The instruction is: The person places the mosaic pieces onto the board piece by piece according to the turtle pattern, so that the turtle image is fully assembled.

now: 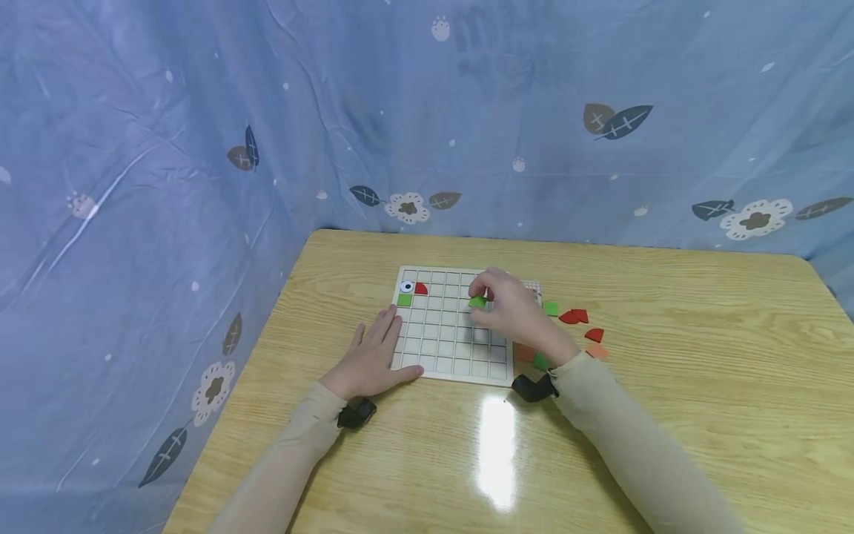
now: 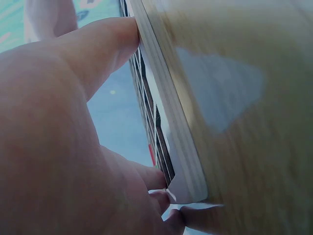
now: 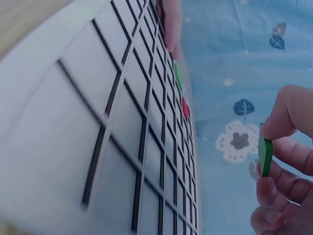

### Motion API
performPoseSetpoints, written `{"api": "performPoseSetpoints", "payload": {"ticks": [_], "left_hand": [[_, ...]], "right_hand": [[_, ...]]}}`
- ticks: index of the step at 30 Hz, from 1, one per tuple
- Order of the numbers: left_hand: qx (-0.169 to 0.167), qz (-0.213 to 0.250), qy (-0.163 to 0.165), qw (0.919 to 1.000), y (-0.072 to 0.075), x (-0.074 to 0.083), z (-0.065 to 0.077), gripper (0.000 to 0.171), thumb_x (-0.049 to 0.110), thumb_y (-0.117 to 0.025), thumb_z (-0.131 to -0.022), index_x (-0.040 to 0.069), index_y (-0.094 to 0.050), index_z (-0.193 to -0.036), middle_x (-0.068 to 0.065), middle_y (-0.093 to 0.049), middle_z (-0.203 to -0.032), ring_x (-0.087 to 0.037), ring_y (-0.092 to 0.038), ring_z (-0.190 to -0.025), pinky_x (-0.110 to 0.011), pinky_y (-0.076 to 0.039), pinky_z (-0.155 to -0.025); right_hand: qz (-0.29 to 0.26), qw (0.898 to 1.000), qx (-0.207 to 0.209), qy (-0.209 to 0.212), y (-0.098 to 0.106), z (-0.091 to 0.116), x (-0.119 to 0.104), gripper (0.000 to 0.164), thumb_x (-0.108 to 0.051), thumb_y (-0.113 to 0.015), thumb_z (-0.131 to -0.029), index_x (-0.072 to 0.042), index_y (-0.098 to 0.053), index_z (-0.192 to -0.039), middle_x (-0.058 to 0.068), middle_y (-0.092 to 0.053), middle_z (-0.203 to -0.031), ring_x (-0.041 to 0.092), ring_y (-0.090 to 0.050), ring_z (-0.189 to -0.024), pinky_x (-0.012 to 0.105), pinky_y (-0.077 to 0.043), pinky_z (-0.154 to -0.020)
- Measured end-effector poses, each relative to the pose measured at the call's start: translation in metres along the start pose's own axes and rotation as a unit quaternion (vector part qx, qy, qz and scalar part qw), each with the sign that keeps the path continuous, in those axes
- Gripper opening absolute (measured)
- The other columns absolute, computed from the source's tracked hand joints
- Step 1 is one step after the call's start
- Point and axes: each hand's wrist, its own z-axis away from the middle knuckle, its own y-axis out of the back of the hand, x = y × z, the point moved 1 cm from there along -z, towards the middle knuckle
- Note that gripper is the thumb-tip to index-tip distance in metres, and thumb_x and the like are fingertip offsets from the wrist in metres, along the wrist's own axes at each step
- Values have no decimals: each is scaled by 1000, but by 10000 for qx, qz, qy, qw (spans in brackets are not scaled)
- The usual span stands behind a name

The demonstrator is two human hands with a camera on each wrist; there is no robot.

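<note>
A white grid board [image 1: 434,348] lies on the wooden table. My left hand [image 1: 370,360] rests at its left edge with straight fingers, the thumb on the near left corner; the left wrist view shows the thumb [image 2: 105,49] touching the board's rim. Above the board's right part, my right hand [image 1: 510,308] pinches a green tile [image 1: 477,302] between thumb and fingers. In the right wrist view the green tile [image 3: 265,151] is held clear of the board. At the far left corner sit a round eye piece [image 1: 407,286], a red quarter-round tile [image 1: 421,288] and a green square tile [image 1: 404,300].
Right of the board lie loose pieces: a green tile [image 1: 550,308], red tiles [image 1: 579,316], a red quarter-round [image 1: 594,335] and an orange tile [image 1: 597,351]. An orange piece [image 1: 525,353] lies by the board's right edge. A blue patterned curtain [image 1: 534,185] hangs behind the table.
</note>
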Motion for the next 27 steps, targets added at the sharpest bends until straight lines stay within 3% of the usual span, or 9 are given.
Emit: {"api": "performPoseSetpoints", "payload": {"ticks": [20, 27], "left_hand": [[-16, 21, 8, 10000, 3, 4, 3, 108, 67, -57, -98, -4, -10, -165, -18, 3, -176, -35, 0, -163, -67, -6, -126], [7, 32, -20, 10000, 2, 3, 2, 108, 67, -57, -98, -4, -11, -165, -18, 2, -175, -35, -1, -163, -67, -6, -126]], "right_hand": [[158, 9992, -351, 89, -37, -58, -15, 14, -9, -72, -86, -8, -68, -99, 4, -64, -100, 22, -58, -92, 35, -51, -80], [410, 9972, -508, 362, -50, -75, -19, 13, -8, -74, -85, -5, -72, -98, 6, -67, -99, 21, -57, -89, 36, -52, -83]]}}
